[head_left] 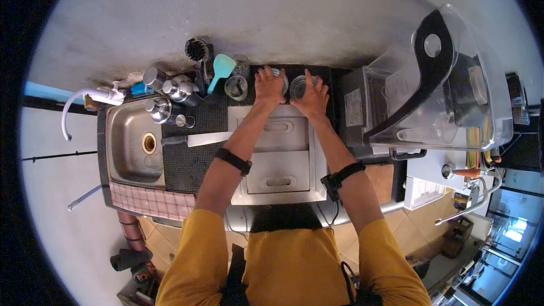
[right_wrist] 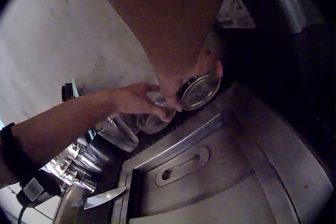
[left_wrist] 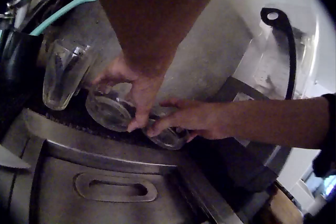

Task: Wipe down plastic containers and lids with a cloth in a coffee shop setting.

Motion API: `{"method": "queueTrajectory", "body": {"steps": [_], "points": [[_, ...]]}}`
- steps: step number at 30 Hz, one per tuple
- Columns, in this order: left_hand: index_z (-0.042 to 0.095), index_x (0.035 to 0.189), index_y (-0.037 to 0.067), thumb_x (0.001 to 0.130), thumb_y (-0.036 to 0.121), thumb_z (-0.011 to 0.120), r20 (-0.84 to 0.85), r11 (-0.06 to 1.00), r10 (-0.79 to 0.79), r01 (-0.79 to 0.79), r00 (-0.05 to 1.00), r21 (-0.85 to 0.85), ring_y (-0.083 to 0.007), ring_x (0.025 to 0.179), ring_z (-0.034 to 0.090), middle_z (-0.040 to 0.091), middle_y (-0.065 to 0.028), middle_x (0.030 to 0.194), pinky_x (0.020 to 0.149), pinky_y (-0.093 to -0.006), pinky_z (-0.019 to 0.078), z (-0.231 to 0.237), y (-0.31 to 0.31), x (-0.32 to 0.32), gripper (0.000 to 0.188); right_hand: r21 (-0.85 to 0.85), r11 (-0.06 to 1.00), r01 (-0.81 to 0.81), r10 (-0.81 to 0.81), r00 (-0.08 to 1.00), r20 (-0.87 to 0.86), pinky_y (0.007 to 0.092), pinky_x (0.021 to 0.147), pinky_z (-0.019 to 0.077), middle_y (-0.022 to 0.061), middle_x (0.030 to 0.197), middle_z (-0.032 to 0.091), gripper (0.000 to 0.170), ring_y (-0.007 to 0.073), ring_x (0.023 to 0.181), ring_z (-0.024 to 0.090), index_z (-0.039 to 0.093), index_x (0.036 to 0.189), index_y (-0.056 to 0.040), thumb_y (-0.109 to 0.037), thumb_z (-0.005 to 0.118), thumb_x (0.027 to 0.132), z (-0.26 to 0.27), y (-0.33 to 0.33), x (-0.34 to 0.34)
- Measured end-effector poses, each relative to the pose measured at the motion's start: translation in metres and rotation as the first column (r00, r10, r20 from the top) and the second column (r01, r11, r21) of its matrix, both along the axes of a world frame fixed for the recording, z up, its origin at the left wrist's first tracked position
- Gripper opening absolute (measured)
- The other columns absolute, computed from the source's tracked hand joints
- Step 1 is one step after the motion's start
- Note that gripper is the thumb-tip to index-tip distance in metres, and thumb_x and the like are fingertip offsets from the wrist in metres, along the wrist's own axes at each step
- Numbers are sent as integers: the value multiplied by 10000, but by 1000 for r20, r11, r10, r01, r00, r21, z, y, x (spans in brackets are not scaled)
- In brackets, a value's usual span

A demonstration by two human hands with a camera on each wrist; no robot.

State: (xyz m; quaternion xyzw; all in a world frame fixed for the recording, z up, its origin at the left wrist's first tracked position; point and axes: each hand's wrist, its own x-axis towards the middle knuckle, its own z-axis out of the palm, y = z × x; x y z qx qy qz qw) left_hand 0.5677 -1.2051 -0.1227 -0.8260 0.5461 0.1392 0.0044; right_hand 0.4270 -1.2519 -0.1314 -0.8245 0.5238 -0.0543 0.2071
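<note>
Head view, L to R: steel sink (head_left: 127,161), then knife (head_left: 207,139) lying on blk mat (head_left: 190,170), w/ turquoise scoop (head_left: 224,66) up behind it. Next, L hand (head_left: 269,88), fingers + thumb curled round the 1st clear glass (left_wrist: 107,112); just beside it, R hand (head_left: 311,100) likewise grips the 2nd clear glass (head_left: 300,88). Both are on the dark strip btwn steel unit (head_left: 277,162) & wall (head_left: 317,17). Farther R, a dk box (head_left: 352,135) bears a pale label (head_left: 354,107) w/ printing, too sm. to read.
</note>
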Motion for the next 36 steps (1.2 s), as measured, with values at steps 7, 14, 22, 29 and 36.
{"method": "queueTrajectory", "body": {"steps": [7,14,22,29,36], "points": [[340,1486,159,556,362,912,-11,1000,2,-2,1000,7,-466,1393,302,300,-308,1497,1134,-532,286,-3,-1,1,1110,-18,1000,-24,25,999,38,607,1001,372,199,1447,323,1204,464,1276,364,170,1533,-266,-371,892,576,-9,-7,5],[312,1497,165,583,358,899,10,1000,4,-3,1000,-26,-461,1413,263,282,-305,1507,1162,-523,232,-5,2,-2,1103,-33,999,-22,27,983,181,525,1055,359,209,1445,276,1162,430,1311,347,192,1531,-235,-264,884,598,-6,-8,4],[324,1486,164,630,337,868,44,999,-44,44,998,-3,-442,1437,218,226,-309,1528,1176,-508,207,-9,9,0,1029,-9,998,-66,66,969,237,527,1076,338,247,1444,288,1193,456,1318,327,157,1540,-185,-236,900,607,-12,-7,2],[323,1488,149,653,293,845,86,990,-49,59,995,-126,-447,1440,207,199,-338,1525,1171,-501,231,-21,17,-4,995,-73,994,-84,100,960,262,528,1082,326,292,1435,320,1251,480,1292,347,175,1537,-160,-271,923,541,-14,-6,3],[366,1462,132,685,216,814,157,964,-52,90,986,-249,-437,1434,231,234,-336,1512,1170,-468,251,-40,15,-2,900,-27,996,-84,88,964,251,512,1091,327,297,1425,335,1261,472,1297,351,169,1537,-150,-210,927,532,-8,-6,5]]}}
